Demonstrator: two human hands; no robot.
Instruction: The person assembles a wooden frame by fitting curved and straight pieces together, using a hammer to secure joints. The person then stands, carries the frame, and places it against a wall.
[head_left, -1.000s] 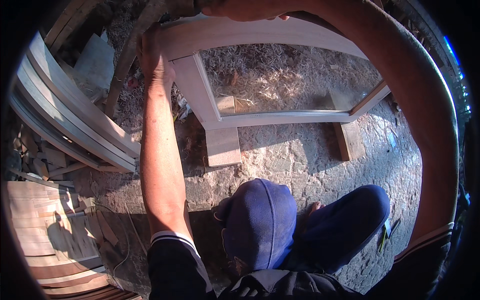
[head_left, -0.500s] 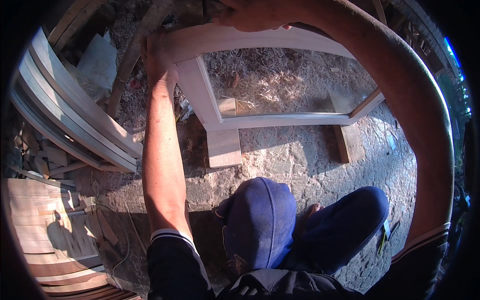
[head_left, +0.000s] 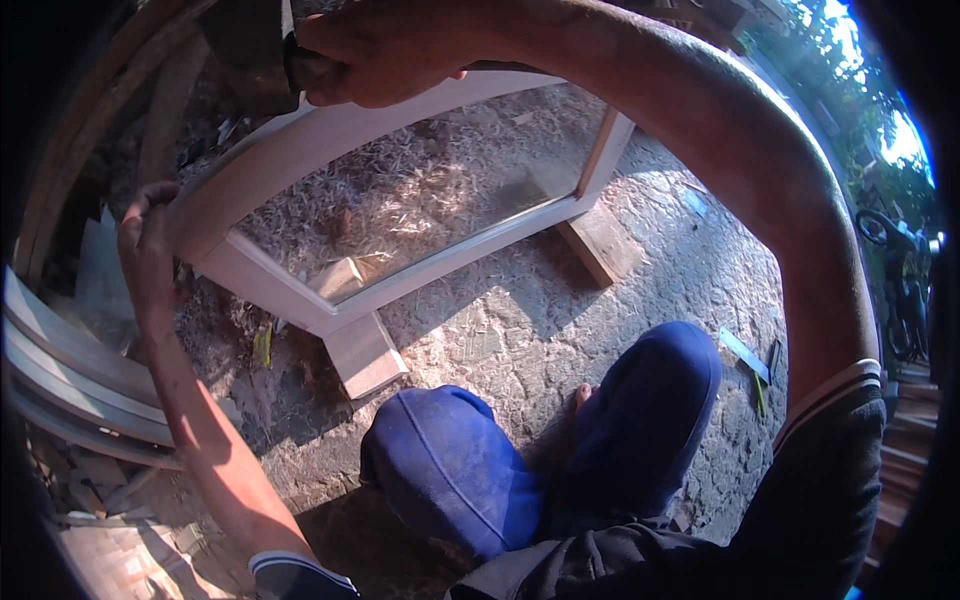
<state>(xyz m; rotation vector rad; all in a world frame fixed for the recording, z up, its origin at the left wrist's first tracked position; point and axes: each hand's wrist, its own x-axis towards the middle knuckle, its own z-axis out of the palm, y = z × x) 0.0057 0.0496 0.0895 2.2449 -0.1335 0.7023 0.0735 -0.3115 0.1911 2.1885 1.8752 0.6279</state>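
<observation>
A pale wooden frame [head_left: 420, 283] with a curved far rail rests on two wooden blocks, one [head_left: 366, 358] at its near left corner and another [head_left: 600, 245] towards the right. My left hand [head_left: 150, 225] grips the frame's left end, fingers closed at the corner. Over the far rail, my right hand [head_left: 375, 60] is closed around the handle end of a dark, broad-headed tool [head_left: 250, 50]. The tool's exact kind is hard to make out, as shadow and the picture's edge hide part of it. Whether glass fills the frame's opening, I cannot tell.
Curved wooden pieces [head_left: 80, 370] are stacked at the left. Wood shavings [head_left: 430, 170] cover the ground beyond and under the frame. My bent knees in blue trousers [head_left: 440, 470] are close in front. A flat pale strip [head_left: 745, 353] lies at right; a motorcycle [head_left: 905, 280] stands far right.
The view has swung, so the frame appears lower, further left and tilted. My left hand now shows at the frame's left end. The dark tool in my right hand has come into clear sight.
</observation>
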